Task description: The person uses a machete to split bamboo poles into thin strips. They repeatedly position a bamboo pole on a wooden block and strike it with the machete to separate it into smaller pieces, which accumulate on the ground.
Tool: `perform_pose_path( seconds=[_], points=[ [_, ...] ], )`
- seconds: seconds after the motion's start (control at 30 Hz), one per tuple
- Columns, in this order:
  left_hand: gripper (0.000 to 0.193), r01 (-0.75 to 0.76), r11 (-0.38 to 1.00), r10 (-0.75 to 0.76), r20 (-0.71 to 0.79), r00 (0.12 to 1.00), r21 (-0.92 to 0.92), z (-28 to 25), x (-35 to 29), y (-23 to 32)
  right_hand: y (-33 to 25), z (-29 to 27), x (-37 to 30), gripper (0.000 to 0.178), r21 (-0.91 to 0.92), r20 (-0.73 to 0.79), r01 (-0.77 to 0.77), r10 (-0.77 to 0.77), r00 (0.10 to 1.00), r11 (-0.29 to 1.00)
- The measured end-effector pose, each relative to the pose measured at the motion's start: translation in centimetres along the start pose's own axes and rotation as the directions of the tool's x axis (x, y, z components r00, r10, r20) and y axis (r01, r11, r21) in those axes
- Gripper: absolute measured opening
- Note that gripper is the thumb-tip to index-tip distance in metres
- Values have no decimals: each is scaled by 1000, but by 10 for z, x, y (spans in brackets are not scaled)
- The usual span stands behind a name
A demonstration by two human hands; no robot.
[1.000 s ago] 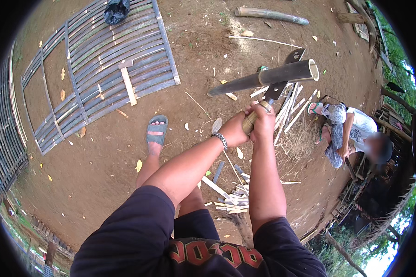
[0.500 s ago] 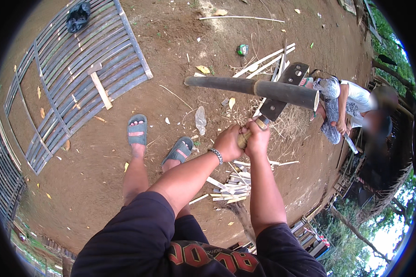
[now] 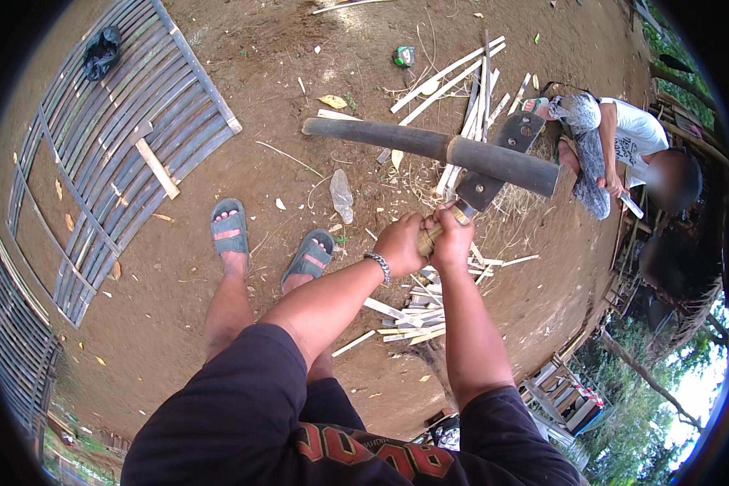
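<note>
Both my hands are closed round the wrapped handle of a bolo knife (image 3: 479,191), my left hand (image 3: 400,247) and my right hand (image 3: 454,236) side by side. Its broad dark blade has round holes and points away from me. Across the blade, off the ground, lies a dark bamboo piece (image 3: 506,166) with a node near its middle. Blade shows on both sides of the bamboo, and its middle is hidden there; the bamboo appears caught on it.
Bamboo slat panels (image 3: 150,105) lie at the left, one carrying a hammer (image 3: 157,168) and a black plastic bag (image 3: 101,53). Pale bamboo strips (image 3: 417,312) are scattered on the dirt, near a green tape measure (image 3: 403,56). Another person (image 3: 624,150) sits at the right holding a blade.
The bamboo's far left end has swung slightly up and left, and its right end is a little lower. My grip is unchanged. The view has shifted a little.
</note>
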State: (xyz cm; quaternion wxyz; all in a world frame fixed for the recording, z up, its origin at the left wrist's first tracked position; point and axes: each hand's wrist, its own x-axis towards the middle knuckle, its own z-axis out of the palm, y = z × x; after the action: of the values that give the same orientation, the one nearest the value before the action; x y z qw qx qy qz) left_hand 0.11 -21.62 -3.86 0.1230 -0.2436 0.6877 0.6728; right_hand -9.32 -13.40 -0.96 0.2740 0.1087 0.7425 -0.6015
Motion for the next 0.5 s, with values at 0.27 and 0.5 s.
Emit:
perform_pose_path(
  seconds=[0.27, 0.5],
  points=[
    [63, -65, 998, 65, -30, 997, 10, 9, -6, -13, 9, 0, -7, 13, -38, -46, -14, 12, 999, 999],
    [62, -33, 999, 32, 25, 999, 39, 18, -8, -21, 20, -10, -11, 12, -12, -30, 3, -3, 1000, 1000]
  ],
)
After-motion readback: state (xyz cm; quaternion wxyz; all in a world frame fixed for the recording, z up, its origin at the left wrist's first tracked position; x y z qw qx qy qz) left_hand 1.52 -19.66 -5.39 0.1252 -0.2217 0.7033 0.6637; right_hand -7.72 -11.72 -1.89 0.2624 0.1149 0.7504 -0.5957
